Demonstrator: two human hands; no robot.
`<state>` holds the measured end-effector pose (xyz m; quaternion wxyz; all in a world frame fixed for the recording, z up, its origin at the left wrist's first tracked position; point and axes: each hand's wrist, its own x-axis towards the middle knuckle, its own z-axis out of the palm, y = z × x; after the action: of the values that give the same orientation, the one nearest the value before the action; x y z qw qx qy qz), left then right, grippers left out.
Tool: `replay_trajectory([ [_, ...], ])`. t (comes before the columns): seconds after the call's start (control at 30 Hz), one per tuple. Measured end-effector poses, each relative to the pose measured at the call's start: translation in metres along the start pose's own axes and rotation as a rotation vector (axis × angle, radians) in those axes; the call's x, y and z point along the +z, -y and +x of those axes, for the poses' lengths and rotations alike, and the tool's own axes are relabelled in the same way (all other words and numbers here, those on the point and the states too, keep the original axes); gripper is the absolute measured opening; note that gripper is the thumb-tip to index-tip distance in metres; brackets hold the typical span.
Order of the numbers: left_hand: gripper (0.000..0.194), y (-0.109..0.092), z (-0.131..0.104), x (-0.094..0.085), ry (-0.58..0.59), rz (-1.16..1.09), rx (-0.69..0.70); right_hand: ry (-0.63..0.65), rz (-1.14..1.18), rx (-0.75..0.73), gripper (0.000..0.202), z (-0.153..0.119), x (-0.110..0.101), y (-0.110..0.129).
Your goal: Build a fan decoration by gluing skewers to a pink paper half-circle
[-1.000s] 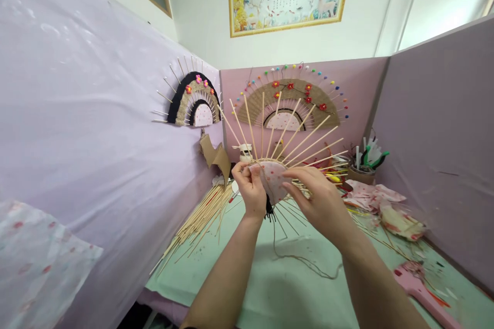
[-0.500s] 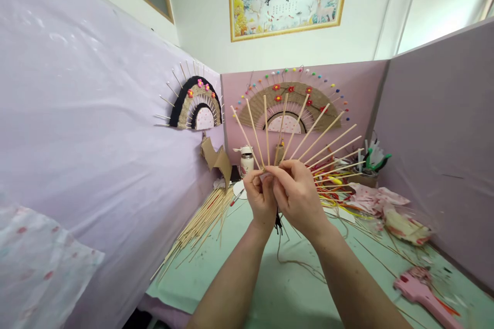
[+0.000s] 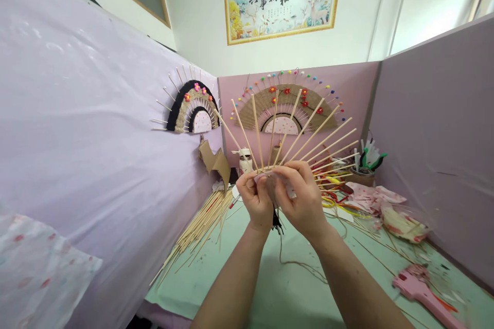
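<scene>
A half-round fan frame of thin wooden sticks (image 3: 275,123) is held up in front of me, its sticks spreading upward and to the right. My left hand (image 3: 255,200) pinches the frame's lower left edge, thumb in front. Close beside it, my right hand (image 3: 303,195) has its fingers closed at the base of the middle sticks, covering part of the frame. Pale material shows between both hands. Below them hang a black tassel-like bunch (image 3: 277,221) and a length of twine (image 3: 297,263) that trails onto the table.
Loose wooden sticks (image 3: 196,229) lie in a pile at left. A pink glue gun (image 3: 419,290) rests at right front. Behind stand a white bottle (image 3: 245,162), folded cardboard (image 3: 214,162) and coloured cords (image 3: 335,196). Two finished fans, one wide (image 3: 247,118), one black-edged (image 3: 175,113), hang on the partitions.
The fan frame has shifted left and its sticks have tilted a little. My right hand has moved slightly apart from my left, baring more of the frame's base.
</scene>
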<state>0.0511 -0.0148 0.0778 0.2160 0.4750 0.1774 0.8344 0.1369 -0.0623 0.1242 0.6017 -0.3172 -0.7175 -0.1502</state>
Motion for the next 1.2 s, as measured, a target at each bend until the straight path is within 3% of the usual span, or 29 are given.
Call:
replay_trajectory([
  [0.2,0.03,-0.006,-0.004,-0.007,-0.098,-0.022,0.008,0.055,0.003,-0.014,0.012,0.0,0.003,-0.002],
  [0.33,0.034,-0.015,-0.009,-0.012,-0.116,-0.046,-0.091,0.143,-0.009,-0.038,0.011,0.0,0.005,0.002],
  [0.5,0.043,-0.016,-0.008,-0.022,-0.008,-0.149,-0.312,0.201,-0.115,-0.051,0.011,-0.003,0.008,0.005],
  [0.67,0.038,-0.01,-0.006,-0.029,0.099,-0.296,-0.473,0.167,-0.09,-0.025,0.011,-0.012,0.014,-0.003],
  [1.03,0.032,0.002,-0.014,-0.04,0.034,-0.248,-0.426,0.146,-0.073,0.001,0.01,-0.03,0.025,-0.003],
  [1.2,0.033,0.002,-0.014,-0.041,0.061,-0.235,-0.427,0.15,-0.051,0.021,0.01,-0.033,0.028,-0.002],
])
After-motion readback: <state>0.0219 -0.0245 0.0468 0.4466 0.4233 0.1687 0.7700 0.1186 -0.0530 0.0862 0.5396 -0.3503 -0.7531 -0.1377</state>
